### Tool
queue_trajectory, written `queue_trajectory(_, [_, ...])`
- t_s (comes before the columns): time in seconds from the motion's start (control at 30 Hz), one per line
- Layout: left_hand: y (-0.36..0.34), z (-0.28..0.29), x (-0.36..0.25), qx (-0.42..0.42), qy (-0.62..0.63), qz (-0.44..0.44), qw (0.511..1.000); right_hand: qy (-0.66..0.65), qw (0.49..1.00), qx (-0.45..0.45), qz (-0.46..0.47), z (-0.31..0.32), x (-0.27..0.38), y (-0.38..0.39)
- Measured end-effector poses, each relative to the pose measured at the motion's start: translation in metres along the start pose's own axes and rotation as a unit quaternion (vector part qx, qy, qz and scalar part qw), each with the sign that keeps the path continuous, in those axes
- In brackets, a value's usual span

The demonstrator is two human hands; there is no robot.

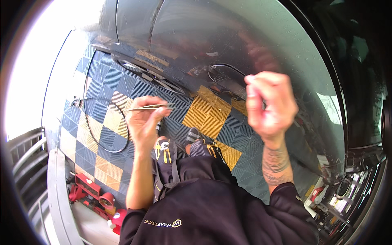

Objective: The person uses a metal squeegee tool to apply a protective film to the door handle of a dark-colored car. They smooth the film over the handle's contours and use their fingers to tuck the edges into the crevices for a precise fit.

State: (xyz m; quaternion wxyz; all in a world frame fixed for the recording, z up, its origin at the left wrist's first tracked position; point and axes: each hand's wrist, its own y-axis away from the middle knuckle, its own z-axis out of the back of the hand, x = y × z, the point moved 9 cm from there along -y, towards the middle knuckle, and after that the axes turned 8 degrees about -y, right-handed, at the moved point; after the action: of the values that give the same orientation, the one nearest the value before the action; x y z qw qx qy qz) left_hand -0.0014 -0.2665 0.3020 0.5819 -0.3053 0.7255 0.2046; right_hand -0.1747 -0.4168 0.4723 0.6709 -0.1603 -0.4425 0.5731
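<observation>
In my left hand [143, 120], a thin olive-tan flat piece [151, 107] is pinched between thumb and fingers. It is seen edge-on and appears split into two layers; its kind is unclear. Raised to the right, my right hand [271, 104] is closed, thumb against curled fingers, and somewhat blurred. Whatever its fingertips hold, if anything, cannot be made out. That hand is in front of a glossy dark grey car's side panel [188, 36], where droplets show toward the upper right. A thin dark curved line [228, 65] ends near the fingertips; I cannot tell whether it is a reflection.
The car's wheel [149, 76] is ahead to the left. A black hose or cable [86, 122] loops over the tiled grey-and-tan floor [208, 112]. Red equipment [87, 183] and a grey metal post [61, 196] stand lower left. Cluttered gear [341, 200] is at lower right.
</observation>
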Motion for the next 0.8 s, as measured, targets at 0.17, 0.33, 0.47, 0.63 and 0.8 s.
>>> queue_trajectory(0.17, [-0.047, -0.066, -0.003, 0.015, 0.066, -0.061, 0.996, 0.092, 0.992, -0.082, -0.038, 0.015, -0.010, 0.015])
queue_trajectory(0.33, [-0.060, -0.085, -0.004, 0.018, 0.043, -0.134, 0.990, 0.266, 0.954, -0.139, -0.022, 0.094, -0.014, 0.013])
queue_trajectory(0.47, [-0.061, -0.084, -0.004, 0.018, 0.019, -0.170, 0.985, 0.199, 0.965, -0.167, -0.045, 0.130, -0.040, 0.022])
queue_trajectory(0.63, [-0.060, -0.079, -0.005, 0.006, -0.023, -0.226, 0.974, 0.145, 0.973, -0.178, -0.032, 0.130, -0.062, 0.031])
queue_trajectory(0.8, [-0.062, -0.074, -0.003, -0.010, 0.025, -0.253, 0.967, 0.138, 0.975, -0.172, -0.027, 0.129, -0.063, 0.031])
